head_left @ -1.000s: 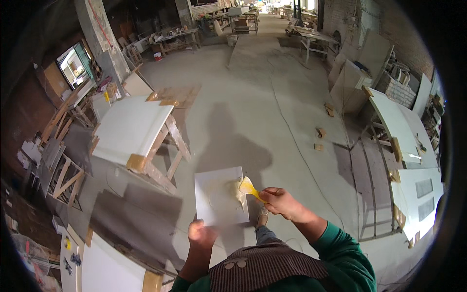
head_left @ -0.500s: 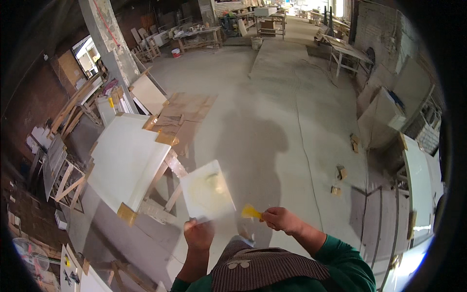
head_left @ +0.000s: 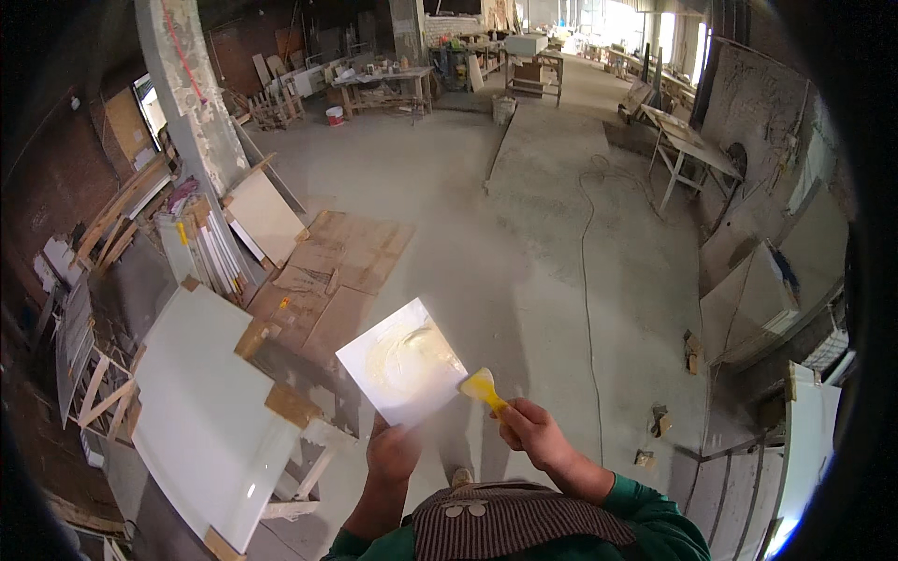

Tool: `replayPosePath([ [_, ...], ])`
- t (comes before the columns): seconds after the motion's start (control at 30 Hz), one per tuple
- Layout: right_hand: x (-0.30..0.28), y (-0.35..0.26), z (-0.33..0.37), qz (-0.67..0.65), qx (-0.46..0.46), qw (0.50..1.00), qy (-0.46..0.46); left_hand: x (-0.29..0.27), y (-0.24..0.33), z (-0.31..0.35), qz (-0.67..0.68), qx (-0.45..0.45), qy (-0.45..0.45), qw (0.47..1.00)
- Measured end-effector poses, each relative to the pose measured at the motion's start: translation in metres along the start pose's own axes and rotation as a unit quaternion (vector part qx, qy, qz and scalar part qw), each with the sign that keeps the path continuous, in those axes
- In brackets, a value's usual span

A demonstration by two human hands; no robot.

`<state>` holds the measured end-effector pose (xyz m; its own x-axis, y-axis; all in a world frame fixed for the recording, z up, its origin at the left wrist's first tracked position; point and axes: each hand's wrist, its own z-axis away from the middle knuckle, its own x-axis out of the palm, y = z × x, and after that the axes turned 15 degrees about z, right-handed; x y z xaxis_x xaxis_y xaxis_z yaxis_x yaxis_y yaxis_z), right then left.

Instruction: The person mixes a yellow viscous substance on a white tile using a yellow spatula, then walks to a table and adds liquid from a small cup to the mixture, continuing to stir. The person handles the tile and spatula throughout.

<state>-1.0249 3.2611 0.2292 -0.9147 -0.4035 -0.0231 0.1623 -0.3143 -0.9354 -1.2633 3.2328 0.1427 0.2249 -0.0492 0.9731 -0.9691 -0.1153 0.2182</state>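
Note:
My left hand grips the lower edge of a white square board, holding it out over the floor. A pale yellowish paste is smeared in a rounded patch on the board's upper face. In my right hand is a yellow putty knife, closed in the fingers by its handle. The knife's broad blade points up and left, close by the board's right corner; whether it touches the board I cannot tell.
At the left a large white panel with brown-taped corners rests on a wooden stand. Flattened cardboard lies beyond it, near a pillar. A cable runs along the floor. Another pale panel stands at the right.
The board has turned, and the putty knife has come up and left toward its right corner. My view has shifted forward, with the large panel now lower and further left.

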Motion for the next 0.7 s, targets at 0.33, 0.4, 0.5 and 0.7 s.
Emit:
replayPosePath([
  [0.33, -0.057, -0.047, -0.240, -0.022, -0.005, 1.000, -0.006, -0.037, -0.003, -0.216, 0.023, -0.029, 0.052, 0.998],
  [0.4, -0.075, -0.064, -0.292, -0.032, 0.002, 0.999, -0.015, -0.040, -0.005, -0.266, 0.009, -0.026, 0.056, 0.998],
  [0.5, -0.108, -0.102, -0.370, -0.033, 0.007, 0.999, -0.030, -0.030, -0.005, -0.350, -0.072, -0.029, 0.006, 0.997],
  [0.7, -0.156, -0.165, -0.514, -0.040, -0.018, 0.996, -0.071, -0.022, 0.002, -0.476, -0.272, 0.001, 0.038, 0.962],
])
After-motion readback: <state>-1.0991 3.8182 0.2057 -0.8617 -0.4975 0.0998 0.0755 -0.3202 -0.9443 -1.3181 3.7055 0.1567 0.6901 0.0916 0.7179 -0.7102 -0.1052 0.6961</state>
